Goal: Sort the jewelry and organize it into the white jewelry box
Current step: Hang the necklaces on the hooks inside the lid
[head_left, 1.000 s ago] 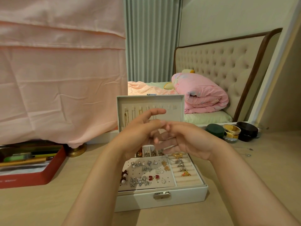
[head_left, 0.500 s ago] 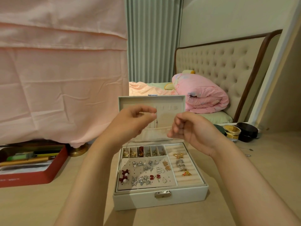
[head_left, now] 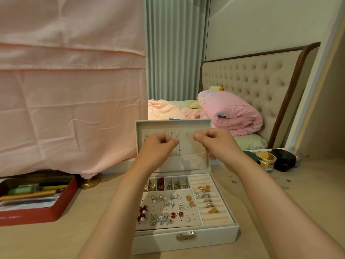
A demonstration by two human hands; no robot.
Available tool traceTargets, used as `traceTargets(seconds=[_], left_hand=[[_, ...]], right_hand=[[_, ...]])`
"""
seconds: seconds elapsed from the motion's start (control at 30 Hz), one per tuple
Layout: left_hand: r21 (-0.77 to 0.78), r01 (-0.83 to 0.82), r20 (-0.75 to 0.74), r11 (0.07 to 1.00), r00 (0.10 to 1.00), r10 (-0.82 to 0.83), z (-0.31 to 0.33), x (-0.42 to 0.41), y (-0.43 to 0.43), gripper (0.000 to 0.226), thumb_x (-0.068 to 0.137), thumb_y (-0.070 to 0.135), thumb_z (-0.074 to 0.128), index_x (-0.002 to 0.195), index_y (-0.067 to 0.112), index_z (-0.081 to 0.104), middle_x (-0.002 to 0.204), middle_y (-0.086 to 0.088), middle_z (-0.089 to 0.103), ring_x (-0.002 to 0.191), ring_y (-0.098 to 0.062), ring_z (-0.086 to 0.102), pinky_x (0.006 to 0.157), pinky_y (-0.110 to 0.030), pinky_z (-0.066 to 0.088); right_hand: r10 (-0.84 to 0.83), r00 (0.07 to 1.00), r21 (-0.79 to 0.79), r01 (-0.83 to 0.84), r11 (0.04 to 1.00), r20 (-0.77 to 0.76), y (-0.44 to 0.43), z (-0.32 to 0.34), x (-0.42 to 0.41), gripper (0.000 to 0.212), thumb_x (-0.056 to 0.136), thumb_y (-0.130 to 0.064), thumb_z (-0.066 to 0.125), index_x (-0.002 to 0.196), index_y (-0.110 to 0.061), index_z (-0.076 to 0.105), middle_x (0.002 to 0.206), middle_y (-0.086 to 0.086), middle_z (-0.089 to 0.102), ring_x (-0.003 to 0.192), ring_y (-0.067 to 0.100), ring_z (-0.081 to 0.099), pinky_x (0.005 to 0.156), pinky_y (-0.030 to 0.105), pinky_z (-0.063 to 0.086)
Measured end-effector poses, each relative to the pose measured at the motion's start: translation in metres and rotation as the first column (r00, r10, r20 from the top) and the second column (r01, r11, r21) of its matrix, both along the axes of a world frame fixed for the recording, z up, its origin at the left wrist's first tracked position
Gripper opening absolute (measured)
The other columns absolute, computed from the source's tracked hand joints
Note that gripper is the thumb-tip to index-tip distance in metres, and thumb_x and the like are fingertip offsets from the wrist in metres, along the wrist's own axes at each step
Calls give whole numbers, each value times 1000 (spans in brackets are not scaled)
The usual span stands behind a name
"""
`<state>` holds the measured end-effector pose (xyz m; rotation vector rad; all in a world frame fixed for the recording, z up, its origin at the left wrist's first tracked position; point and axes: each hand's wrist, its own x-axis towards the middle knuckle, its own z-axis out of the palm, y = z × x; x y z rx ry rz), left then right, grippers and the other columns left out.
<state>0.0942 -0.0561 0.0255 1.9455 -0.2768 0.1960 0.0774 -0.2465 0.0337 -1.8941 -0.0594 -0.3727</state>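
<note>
Pinching a fine chain (head_left: pixel 179 146), barely visible, at its two ends with left hand (head_left: pixel 158 144) and right hand (head_left: pixel 214 143), fingers of both curled tight, just in front of the raised lid (head_left: pixel 173 122) of the white jewelry box (head_left: pixel 158 242). Probably about to hang it inside that lid. Could slip from either pinch and drop into the box's tray, tangling among the earrings (head_left: pixel 164 219); could knot if let slack; easy to misplace, so thin against the pale lining. Counted: two hands, one chain, one box, one lid; about five rings (head_left: pixel 205 195) at the box's right side; well over a dozen earrings; three jars (head_left: pixel 266 158) right of the box; one red tray (head_left: pixel 37 216) left of it.
</note>
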Motion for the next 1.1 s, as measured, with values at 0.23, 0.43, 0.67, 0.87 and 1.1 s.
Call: traceTargets(seconds=[0.23,0.43,0.67,0.87,1.1], left_hand=[[61,-273,118,960,957,265,-4,32,-21,29,85,28,65,68,5,64,62,-3,61,63,-16,55,56,-25,40],[63,-311,99,948,947,304,-4,42,-27,33,85,27,63,62,2,63,62,-11,62,67,-27,60,58,-28,39],[125,-283,45,951,959,279,-15,39,-25,36,88,27,63,65,-1,64,62,-12,62,65,-25,60,57,-26,42],[-60,-14,-176,998,984,3,-20,18,-20,18,93,21,62,85,8,71,68,-5,67,58,-17,62,69,-37,60],[-45,174,-112,984,978,-178,-9,-11,-18,17,97,26,60,94,16,74,82,2,72,71,0,63,70,-22,50]], right_hand=[[-287,947,19,287,958,141,14,-3,42,16,85,-28,78,70,-26,74,61,-16,66,59,2,58,63,24,47],[-428,872,-63,454,889,238,23,-10,53,10,83,-29,77,78,-20,77,70,-14,68,72,5,63,64,19,41],[-427,870,-147,469,871,247,24,-26,50,16,84,-26,75,70,-18,73,68,-11,67,73,10,63,68,26,46],[-185,982,-130,180,975,-30,20,-33,18,22,92,-24,68,71,-21,73,58,-10,67,56,4,60,63,25,47],[256,934,12,-261,965,-248,26,-33,-13,25,92,-6,59,103,-23,73,91,-4,77,87,6,70,82,24,54]])
